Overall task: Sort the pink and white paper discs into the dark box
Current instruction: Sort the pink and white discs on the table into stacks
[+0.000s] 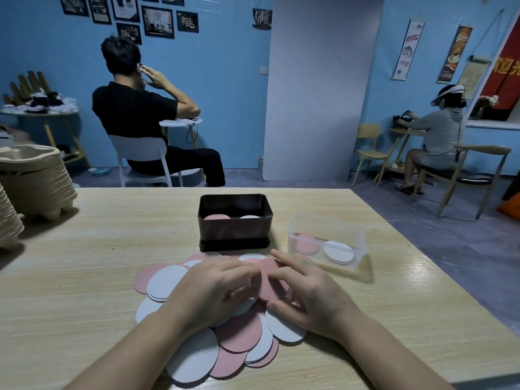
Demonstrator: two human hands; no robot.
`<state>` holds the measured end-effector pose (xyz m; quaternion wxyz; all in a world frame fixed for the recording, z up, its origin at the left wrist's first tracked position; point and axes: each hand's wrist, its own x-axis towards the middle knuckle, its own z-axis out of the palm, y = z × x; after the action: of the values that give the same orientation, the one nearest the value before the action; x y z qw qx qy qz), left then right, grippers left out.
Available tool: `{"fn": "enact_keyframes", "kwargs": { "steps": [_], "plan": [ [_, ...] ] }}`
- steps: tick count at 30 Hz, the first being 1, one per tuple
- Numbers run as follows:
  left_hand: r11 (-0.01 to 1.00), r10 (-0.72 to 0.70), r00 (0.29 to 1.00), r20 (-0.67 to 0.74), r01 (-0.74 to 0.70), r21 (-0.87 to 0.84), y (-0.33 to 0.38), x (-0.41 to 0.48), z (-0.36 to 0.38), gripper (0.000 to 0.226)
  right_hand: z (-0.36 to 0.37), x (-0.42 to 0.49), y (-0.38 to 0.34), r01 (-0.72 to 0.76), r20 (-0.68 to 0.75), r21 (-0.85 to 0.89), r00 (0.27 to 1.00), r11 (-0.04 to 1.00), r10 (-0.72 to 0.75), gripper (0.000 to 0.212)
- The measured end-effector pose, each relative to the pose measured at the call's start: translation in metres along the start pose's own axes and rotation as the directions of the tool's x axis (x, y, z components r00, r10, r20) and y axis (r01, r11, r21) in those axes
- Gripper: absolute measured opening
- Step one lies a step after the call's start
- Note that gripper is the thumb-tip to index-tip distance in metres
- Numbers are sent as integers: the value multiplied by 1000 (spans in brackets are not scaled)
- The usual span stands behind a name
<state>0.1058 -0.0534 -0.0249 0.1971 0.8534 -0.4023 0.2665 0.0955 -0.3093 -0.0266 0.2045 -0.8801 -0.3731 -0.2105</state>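
- A pale wooden desk (pixel 84 263) stands in a blue-walled room; beyond its far edge two people sit at small tables, with a white panel (pixel 318 94) between them.
- Stacks of pulp trays (pixel 33 181) crowd the desk's far-left corner.
- The dark box (pixel 235 232) stands mid-desk towards the far edge, with a pink and a white disc inside; a clear box (pixel 326 229) sits near its right side.
- The pile of discs (pixel 239 333) spreads from the box's front to the near edge.
- The right hand (pixel 312 291) pinches a pink disc (pixel 271 282) above the pile.
- The left hand (pixel 208 288) curls its fingertips at that disc's left edge; I cannot tell whether it grips.
- Bare wood lies left of the pile and along the right edge.
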Motion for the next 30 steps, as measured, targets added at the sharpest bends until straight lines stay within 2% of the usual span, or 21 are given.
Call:
{"fn": "enact_keyframes", "kwargs": {
  "steps": [5, 7, 10, 14, 20, 30],
  "plan": [
    [999, -34, 999, -14, 34, 17, -5, -1, -2, 14, -3, 17, -4, -1, 68, -37, 998, 999, 4, 43],
    [998, -61, 998, -8, 61, 10, -11, -2, -6, 20, -1, 23, -7, 0, 61, -54, 998, 999, 3, 41],
    [986, -167, 986, 31, 167, -19, -18, -8, -19, 34, 3, 31, -14, -12, 34, -55, 999, 998, 14, 41],
    [965, -259, 964, 62, 261, -22, -20, -31, -39, 35, 10, 41, -25, -10, 3, -23, 1000, 1000, 10, 42],
    [960, -271, 954, 128, 278, -34, -9, -59, -54, 25, 15, 36, -34, -10, 23, 30, 1000, 999, 10, 42],
    [960, -281, 943, 178, 276, 50, -1, -47, -46, 59, 6, 17, -24, -87, 15, 34, 996, 996, 87, 39]
  ]
}}
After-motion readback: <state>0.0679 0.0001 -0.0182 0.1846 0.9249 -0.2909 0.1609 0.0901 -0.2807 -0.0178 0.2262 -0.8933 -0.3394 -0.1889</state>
